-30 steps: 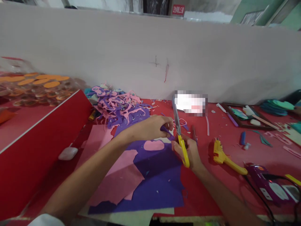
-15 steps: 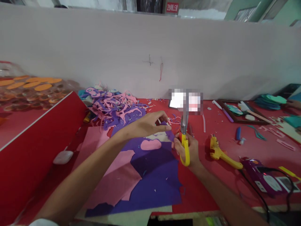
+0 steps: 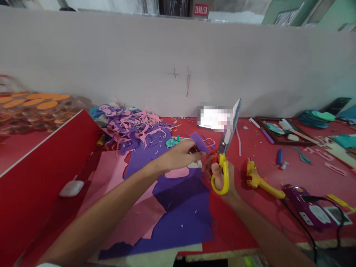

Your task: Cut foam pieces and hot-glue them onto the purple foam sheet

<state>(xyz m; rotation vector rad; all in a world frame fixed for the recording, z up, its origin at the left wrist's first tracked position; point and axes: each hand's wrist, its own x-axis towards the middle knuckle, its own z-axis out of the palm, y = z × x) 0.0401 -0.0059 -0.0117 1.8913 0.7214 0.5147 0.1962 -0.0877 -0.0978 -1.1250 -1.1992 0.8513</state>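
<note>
My left hand (image 3: 180,154) is closed on a small purple foam piece (image 3: 199,141), pinched between thumb and fingers. In my right hand (image 3: 229,181) is a pair of scissors (image 3: 230,129) with yellow and red handles, blades pointing up and slightly right. The fingertips of both hands are close together near the purple piece. Below my left hand lies a rounded pink foam cutout (image 3: 178,173), partly covered by that hand. It rests on a large purple foam sheet (image 3: 185,211), beside torn-edged pink sheets (image 3: 133,218). A teal cutout (image 3: 172,142) shows just behind my left wrist.
A heap of pink and purple scraps (image 3: 133,124) lies at the back left, by a red divider (image 3: 50,155). On the right are a yellow glue gun (image 3: 263,181), a purple corded device (image 3: 310,207) and a dark tray (image 3: 303,139). A blurred bright object (image 3: 214,118) stands behind the scissors.
The scissors have tilted from upright toward the right. My left hand has moved slightly right and down and now grips the purple piece, which sticks up higher. The teal cutout has come into view.
</note>
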